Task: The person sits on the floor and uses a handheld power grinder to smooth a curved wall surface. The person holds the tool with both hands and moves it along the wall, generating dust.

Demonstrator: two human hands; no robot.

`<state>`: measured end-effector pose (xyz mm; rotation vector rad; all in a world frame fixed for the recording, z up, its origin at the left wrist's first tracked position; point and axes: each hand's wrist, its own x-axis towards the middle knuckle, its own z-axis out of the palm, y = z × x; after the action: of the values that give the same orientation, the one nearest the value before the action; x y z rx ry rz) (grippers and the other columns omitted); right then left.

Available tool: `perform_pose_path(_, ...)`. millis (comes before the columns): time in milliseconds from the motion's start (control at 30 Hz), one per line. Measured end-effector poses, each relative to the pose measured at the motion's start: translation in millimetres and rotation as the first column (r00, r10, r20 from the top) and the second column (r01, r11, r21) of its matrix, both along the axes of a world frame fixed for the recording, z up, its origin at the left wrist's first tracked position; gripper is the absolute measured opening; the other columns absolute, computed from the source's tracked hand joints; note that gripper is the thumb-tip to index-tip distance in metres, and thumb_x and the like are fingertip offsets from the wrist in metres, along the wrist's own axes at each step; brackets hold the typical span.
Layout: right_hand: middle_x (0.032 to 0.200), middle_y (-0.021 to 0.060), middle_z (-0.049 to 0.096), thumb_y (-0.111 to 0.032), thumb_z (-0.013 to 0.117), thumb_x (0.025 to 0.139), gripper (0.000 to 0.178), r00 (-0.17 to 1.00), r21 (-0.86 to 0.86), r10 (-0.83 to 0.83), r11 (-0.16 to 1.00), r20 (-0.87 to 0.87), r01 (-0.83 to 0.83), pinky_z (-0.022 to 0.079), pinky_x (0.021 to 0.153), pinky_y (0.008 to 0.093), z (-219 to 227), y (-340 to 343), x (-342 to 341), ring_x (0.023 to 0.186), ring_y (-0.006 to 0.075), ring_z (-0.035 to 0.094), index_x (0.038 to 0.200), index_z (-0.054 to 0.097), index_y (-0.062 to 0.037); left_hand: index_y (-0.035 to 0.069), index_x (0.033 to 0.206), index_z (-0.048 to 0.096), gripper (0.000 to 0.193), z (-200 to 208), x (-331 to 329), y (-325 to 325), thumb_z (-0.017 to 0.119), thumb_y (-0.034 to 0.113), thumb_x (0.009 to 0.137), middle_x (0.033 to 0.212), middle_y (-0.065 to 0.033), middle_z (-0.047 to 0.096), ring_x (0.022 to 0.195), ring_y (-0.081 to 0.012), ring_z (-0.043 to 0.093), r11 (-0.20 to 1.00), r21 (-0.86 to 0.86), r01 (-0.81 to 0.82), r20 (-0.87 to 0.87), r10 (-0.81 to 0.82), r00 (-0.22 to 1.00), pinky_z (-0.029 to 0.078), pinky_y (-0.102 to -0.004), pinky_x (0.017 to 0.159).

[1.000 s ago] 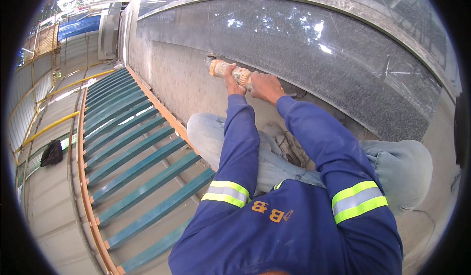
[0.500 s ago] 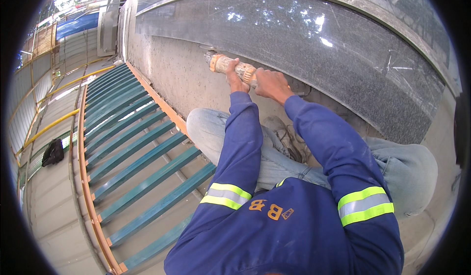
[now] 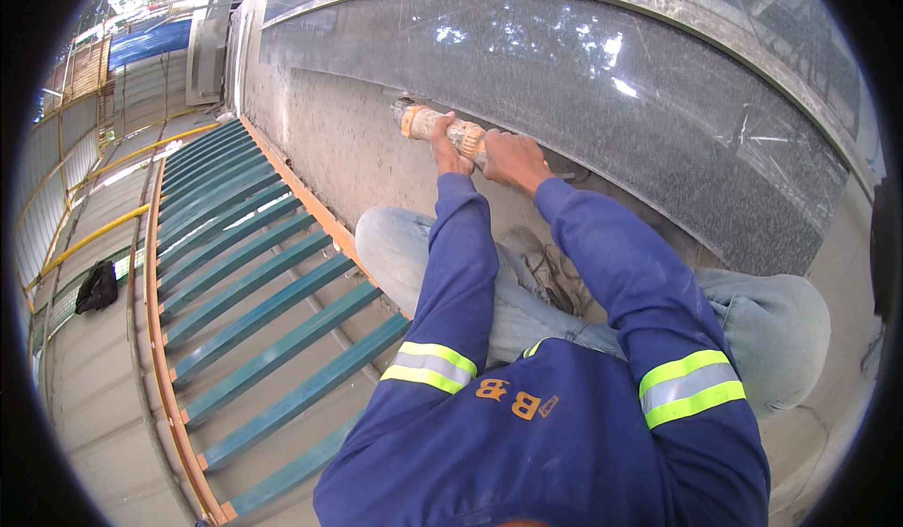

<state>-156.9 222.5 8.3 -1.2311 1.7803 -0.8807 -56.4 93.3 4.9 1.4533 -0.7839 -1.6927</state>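
Note:
Both my hands are wrapped round a dusty orange angle grinder (image 3: 419, 123). My left hand (image 3: 448, 147) grips its body close behind the metal head. Farther back, my right hand (image 3: 514, 158) is closed on its rear end. The grinder's head lies at the lower edge of a dark speckled stone panel (image 3: 564, 94), by the rough grey wall beneath it. Whether the disc touches the panel I cannot make out. A cable shows just right of my right hand.
Left of me lies a long frame of teal slats (image 3: 273, 311) with orange-brown edge rails. Beyond it are yellow pipes (image 3: 94, 236), a black bag (image 3: 97, 287) and corrugated metal sheets. My bent knees in jeans (image 3: 400, 250) are close to the wall.
My view has shifted slightly. Both hands keep their grip on the grinder, which stays at nearly the same spot by the panel's lower edge.

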Motion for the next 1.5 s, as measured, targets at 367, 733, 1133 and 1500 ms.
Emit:
perform_pose_path(367,0.098,0.0291,0.072,-0.011,0.067,0.072,0.034,1.000,0.051,0.013,0.999,0.024,-0.015,0.056,0.084,0.0466,8,17,-4,0.097,0.0402,0.072,0.102,0.063,0.0066,0.010,0.101,0.056,0.029,11,-3,19,0.071,0.020,0.079,0.086,-0.0076,0.061,0.074,-0.0272,0.066,0.999,0.016,0.041,0.016,-0.041,0.999,0.058,-0.0442,0.068)
perform_pose_path(733,0.098,0.0286,0.072,-0.010,0.068,0.072,0.035,1.000,0.056,0.020,0.998,0.023,-0.021,0.056,0.086,0.0469,11,14,-5,0.098,0.0408,0.072,0.103,0.063,0.0060,0.010,0.102,0.057,0.029,13,-4,17,0.072,0.021,0.079,0.088,-0.0083,0.062,0.075,-0.0273,0.066,0.999,0.032,-0.004,0.053,0.002,0.999,0.059,-0.0443,0.069)
perform_pose_path(1133,0.099,0.0277,0.073,-0.010,0.065,0.073,0.032,1.000,0.031,0.006,0.999,0.014,-0.007,0.056,0.085,0.0471,9,5,-3,0.098,0.0401,0.072,0.101,0.064,0.0056,0.009,0.104,0.056,0.031,-1,4,1,0.071,0.022,0.080,0.088,-0.0086,0.062,0.075,-0.0275,0.067,1.000,0.022,0.021,0.045,-0.022,0.999,0.059,-0.0449,0.069)
perform_pose_path(1500,0.098,0.0276,0.072,-0.010,0.068,0.072,0.032,0.999,0.064,0.014,0.998,0.030,-0.016,0.056,0.084,0.0467,15,21,-5,0.097,0.0394,0.072,0.100,0.063,0.0053,0.009,0.103,0.056,0.031,13,-4,23,0.071,0.021,0.080,0.088,-0.0082,0.061,0.075,-0.0275,0.066,1.000,0.017,0.004,0.042,-0.005,0.999,0.059,-0.0444,0.068)
